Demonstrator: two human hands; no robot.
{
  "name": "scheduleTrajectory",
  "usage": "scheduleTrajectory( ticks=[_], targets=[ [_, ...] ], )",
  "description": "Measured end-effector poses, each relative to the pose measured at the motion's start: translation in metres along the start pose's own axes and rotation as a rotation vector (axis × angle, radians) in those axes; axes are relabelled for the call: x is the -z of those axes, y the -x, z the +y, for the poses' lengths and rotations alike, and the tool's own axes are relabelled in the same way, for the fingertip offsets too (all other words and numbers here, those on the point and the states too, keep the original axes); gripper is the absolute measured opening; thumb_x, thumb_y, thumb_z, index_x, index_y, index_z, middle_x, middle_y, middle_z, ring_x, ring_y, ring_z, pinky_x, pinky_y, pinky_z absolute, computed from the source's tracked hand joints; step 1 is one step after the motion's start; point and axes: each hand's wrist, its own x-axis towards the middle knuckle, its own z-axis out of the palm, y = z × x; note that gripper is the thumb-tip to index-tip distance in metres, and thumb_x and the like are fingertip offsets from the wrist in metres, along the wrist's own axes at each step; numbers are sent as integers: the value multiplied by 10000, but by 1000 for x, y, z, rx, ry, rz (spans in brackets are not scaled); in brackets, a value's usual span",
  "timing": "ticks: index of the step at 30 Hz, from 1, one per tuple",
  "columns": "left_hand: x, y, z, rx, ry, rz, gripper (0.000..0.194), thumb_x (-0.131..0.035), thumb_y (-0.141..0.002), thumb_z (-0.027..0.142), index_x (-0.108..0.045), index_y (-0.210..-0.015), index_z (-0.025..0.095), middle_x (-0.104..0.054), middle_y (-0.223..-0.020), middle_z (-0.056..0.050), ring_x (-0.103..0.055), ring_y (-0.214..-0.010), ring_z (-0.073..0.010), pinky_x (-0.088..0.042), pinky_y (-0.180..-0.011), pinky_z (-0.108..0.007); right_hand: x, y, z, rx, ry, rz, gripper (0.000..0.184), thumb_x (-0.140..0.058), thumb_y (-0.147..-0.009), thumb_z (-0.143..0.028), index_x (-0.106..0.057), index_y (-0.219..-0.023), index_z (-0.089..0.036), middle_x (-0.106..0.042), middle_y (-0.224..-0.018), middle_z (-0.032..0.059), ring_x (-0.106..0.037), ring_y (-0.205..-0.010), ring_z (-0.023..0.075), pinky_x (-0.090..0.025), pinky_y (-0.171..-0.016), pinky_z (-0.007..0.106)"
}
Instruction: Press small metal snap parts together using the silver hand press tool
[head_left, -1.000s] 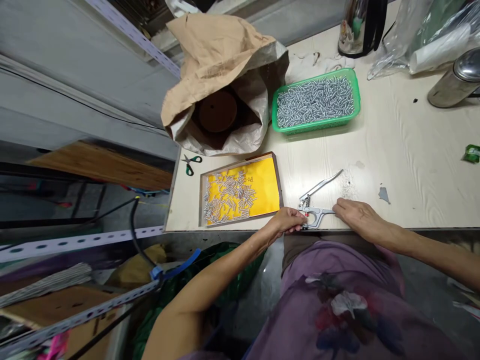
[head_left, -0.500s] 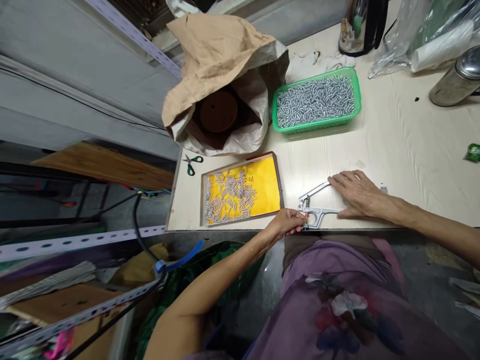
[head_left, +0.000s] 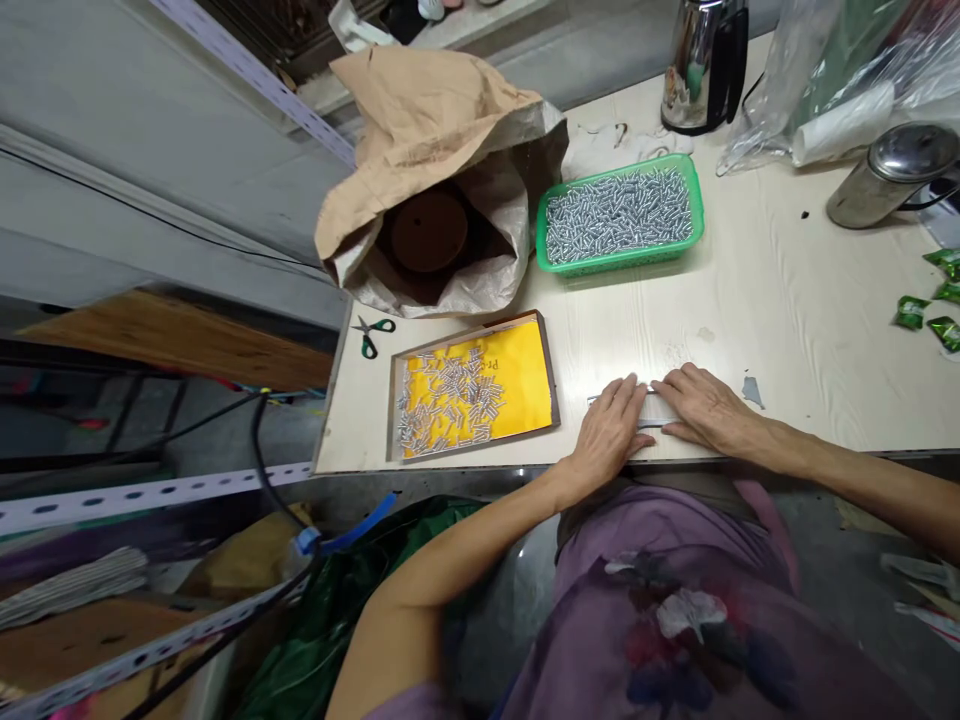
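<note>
Both my hands lie flat on a metal hand-press tool (head_left: pixel 649 423) at the table's near edge. My left hand (head_left: pixel 609 428) covers its head end, fingers stretched out. My right hand (head_left: pixel 701 408) rests over its handles, fingers flat and pressed down; only a short strip of metal shows between the hands. Just left of my left hand is a shallow wooden tray (head_left: pixel 553 380) with a yellow bottom, holding several small silver metal pieces (head_left: pixel 448 396).
A green basket (head_left: pixel 697 225) full of silver pieces stands at the back. An open brown paper sack (head_left: pixel 442 120) is to its left, with green-handled scissors (head_left: pixel 371 335) nearby. A steel jug (head_left: pixel 705 60), a metal pot (head_left: pixel 889 175), plastic bags (head_left: pixel 817 60) and green wrappers (head_left: pixel 926 310) are on the right.
The tool's upper handle has come down flat under my right hand. My left hand went from pinching the tool's head to lying flat over it. The view shifted slightly.
</note>
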Motion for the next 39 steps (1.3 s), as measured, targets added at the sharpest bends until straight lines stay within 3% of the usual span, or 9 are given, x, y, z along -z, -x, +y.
scheduleTrajectory(
  ticks=[4,8,14,18,28,31,34,36,39],
  targets=[
    [-5,-22,-9,-99,-9,-84,689,-624,-869,346,-269,-1430,161,-486,-1353,-191,-492,-1202,-315,-416,-999,-491,0,8,4,-41,-10,9,591,-728,-745,-313,-494,-1240,-89,-582,-1123,193,-517,-982,320,-462,-790,421],
    [0,-30,-4,-71,-40,-130,665,-641,-859,373,-321,-1404,163,-527,-1255,-157,-505,-1117,-297,-451,-922,-452,0,15,5,-66,-23,29,461,-679,-797,-294,-524,-1198,-126,-600,-1035,159,-523,-957,309,-470,-765,415],
    [3,-43,5,-73,-52,-164,328,-581,-908,352,-542,-1176,168,-589,-1118,-101,-498,-1012,-250,-437,-858,-387,-6,14,4,-145,-39,37,286,-636,-832,-169,-590,-1108,-109,-604,-940,120,-520,-906,265,-470,-717,355],
    [3,-50,2,-15,-21,-137,211,-536,-935,357,-608,-1018,176,-609,-998,-81,-500,-962,-235,-418,-811,-362,-9,9,10,-141,-30,65,116,-552,-891,-139,-631,-975,-147,-600,-876,89,-518,-874,238,-457,-714,332],
    [3,-63,1,72,-66,-109,215,-517,-947,344,-631,-913,166,-615,-922,-80,-531,-952,-231,-450,-788,-351,-14,-4,17,-141,-39,104,173,-471,-928,-135,-638,-884,-141,-610,-845,100,-535,-858,232,-458,-717,337],
    [-5,-57,0,84,-112,-7,270,-564,-921,344,-593,-1111,155,-629,-1076,-107,-557,-1026,-247,-480,-853,-382,-13,-5,28,-117,-101,117,211,-525,-909,-197,-620,-1088,-135,-630,-1029,136,-550,-985,266,-486,-802,389],
    [-19,-33,3,40,-163,154,495,-567,-914,363,-459,-1324,106,-520,-1359,-195,-481,-1265,-302,-441,-1006,-438,-8,-2,44,-22,-143,119,577,-624,-854,-411,-485,-1334,-124,-536,-1307,194,-492,-1184,338,-452,-939,501],
    [-29,-11,7,-37,-192,196,542,-514,-939,372,-393,-1389,93,-431,-1460,-216,-359,-1396,-313,-380,-1089,-459,-5,-2,51,8,-135,122,715,-618,-833,-515,-436,-1386,-100,-482,-1376,230,-446,-1253,375,-418,-979,542],
    [-43,13,14,-109,-216,166,575,-445,-961,412,-354,-1432,95,-385,-1504,-210,-254,-1460,-303,-330,-1136,-467,-3,-9,51,-26,-83,156,564,-505,-920,-422,-455,-1381,-103,-475,-1393,232,-439,-1267,357,-412,-984,522]
  ],
)
